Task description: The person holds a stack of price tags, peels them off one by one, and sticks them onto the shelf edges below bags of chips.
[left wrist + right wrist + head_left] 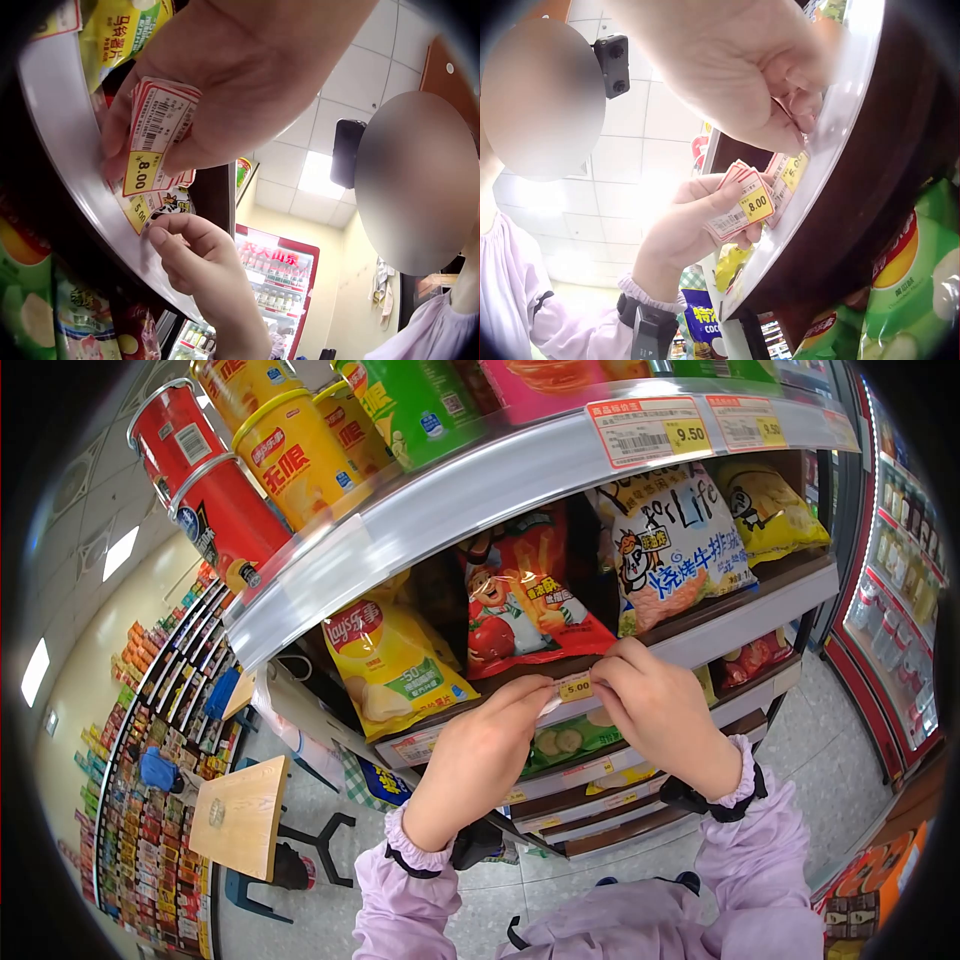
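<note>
Red-bordered, rectangular paper price labels [157,124] are stacked in the closed grip of the left hand [485,735]; the right hand [665,715] pinches a matching yellow-panelled 5.00 label [576,687] at the pale grey shelf strip [765,607]. Likely light, bendable and slick, they suit an edge hold.

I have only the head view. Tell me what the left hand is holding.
Observer: From the right wrist view, the left hand grips a stack of price cards.
Operator: Read me the price on the front card.
Observer: The front card reads 8.00.
Operator: Now describe the top of the drinks fridge on the right.
Observer: In the left wrist view, the fridge carries a sign with red characters along its top.
</note>
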A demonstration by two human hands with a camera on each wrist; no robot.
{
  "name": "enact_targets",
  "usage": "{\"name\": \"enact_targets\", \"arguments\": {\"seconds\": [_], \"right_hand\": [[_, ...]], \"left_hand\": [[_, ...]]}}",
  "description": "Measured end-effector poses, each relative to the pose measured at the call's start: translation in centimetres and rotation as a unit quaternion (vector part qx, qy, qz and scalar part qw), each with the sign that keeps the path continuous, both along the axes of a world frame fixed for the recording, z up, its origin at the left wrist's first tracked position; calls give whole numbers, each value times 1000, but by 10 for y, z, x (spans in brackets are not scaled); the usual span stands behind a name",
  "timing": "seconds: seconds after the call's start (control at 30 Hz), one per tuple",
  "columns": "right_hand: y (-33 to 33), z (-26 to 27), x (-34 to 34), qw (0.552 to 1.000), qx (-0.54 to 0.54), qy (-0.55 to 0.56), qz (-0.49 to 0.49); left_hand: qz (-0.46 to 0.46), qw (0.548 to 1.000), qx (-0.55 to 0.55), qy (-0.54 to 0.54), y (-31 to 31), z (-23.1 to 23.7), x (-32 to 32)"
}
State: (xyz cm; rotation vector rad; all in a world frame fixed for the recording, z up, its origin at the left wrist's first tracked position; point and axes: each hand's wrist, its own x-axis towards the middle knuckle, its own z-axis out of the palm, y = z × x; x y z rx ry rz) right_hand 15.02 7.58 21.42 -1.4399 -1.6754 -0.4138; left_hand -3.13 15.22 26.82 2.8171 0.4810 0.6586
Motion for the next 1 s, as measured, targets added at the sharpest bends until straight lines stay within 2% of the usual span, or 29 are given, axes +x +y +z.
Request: {"name": "enact_targets", "arguments": {"seconds": [0.13,0.2,0.3,0.53,0.63,0.7,1.0], "right_hand": [[0,13,-6,999,18,25,-25],[6,16,-6,999,52,8,4],[16,11,1,998,6,-51,20],[17,16,-1,995,14,-74,63],[15,18,-2,994,-1,-96,50],[12,18,-3,994,-59,-89,36],[5,17,-12,992,-48,-108,-33]], "left_hand": [[4,1000,-7,9,-3,1,-1],[3,1000,20,-2,-5,0,-1],[47,998,39,15,-12,1,-7],[60,996,52,41,-13,-11,-18],[65,994,67,61,-15,-16,-18],[57,993,87,63,-16,-19,-19],[53,989,117,72,-18,-27,-15]]}}
